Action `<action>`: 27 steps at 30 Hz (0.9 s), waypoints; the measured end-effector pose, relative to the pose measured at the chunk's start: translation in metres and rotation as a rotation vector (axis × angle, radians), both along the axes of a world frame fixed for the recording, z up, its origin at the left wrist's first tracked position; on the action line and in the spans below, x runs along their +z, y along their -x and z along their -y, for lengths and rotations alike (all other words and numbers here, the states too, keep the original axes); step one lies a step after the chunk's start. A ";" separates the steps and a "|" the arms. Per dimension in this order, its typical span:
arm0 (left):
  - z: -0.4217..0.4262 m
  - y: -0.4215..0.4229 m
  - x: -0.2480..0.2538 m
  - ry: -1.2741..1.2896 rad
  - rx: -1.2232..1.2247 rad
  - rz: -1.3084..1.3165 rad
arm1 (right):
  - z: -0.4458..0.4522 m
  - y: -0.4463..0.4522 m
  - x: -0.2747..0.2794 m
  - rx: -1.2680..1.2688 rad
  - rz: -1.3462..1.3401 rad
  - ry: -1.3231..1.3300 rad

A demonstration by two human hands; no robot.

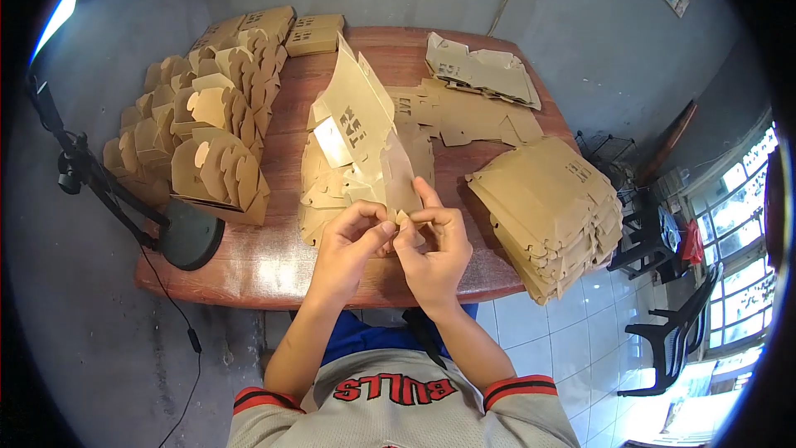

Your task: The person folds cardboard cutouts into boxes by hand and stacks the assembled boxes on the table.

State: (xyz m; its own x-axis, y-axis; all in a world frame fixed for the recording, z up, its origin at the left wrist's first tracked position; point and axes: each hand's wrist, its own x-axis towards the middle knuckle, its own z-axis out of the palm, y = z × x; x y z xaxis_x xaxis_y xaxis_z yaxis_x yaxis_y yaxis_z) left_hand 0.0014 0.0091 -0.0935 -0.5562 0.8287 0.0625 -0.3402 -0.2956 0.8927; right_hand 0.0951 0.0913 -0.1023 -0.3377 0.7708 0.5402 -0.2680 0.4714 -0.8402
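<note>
Both hands pinch the near end of one partly folded cardboard box (358, 120), which tilts up and away from me with dark printed lettering on its panel. My left hand (352, 241) grips its lower left edge between thumb and fingers. Close beside it, my right hand (435, 253) holds a small flap at the lower corner, index finger raised along the side panel. The fingertips almost meet. Beneath the box, flat cardboard blanks (319, 191) lie on the reddish wooden table (265, 261).
Several assembled boxes (220, 170) crowd the table's left side, by a black lamp base (191, 236). A tall stack of flat blanks (551, 199) overhangs the right edge. More blanks (481, 70) lie at the back right. Black chairs (676, 332) stand on the tiled floor.
</note>
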 end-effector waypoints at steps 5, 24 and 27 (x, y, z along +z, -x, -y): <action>0.001 0.002 0.000 -0.025 0.058 -0.030 | -0.004 0.001 -0.009 0.012 0.007 -0.051; 0.007 -0.002 -0.008 -0.105 0.116 -0.069 | 0.007 0.005 -0.006 0.113 -0.090 0.110; 0.005 -0.003 -0.011 -0.117 0.122 -0.035 | 0.008 0.001 -0.002 0.146 -0.017 0.156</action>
State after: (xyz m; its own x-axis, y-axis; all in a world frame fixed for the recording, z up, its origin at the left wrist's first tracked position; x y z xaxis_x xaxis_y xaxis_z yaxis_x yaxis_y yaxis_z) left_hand 0.0039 0.0037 -0.1043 -0.6478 0.7414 0.1755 -0.2652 -0.4354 0.8603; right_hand 0.0936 0.0832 -0.1040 -0.4439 0.7889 0.4250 -0.3392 0.2911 -0.8945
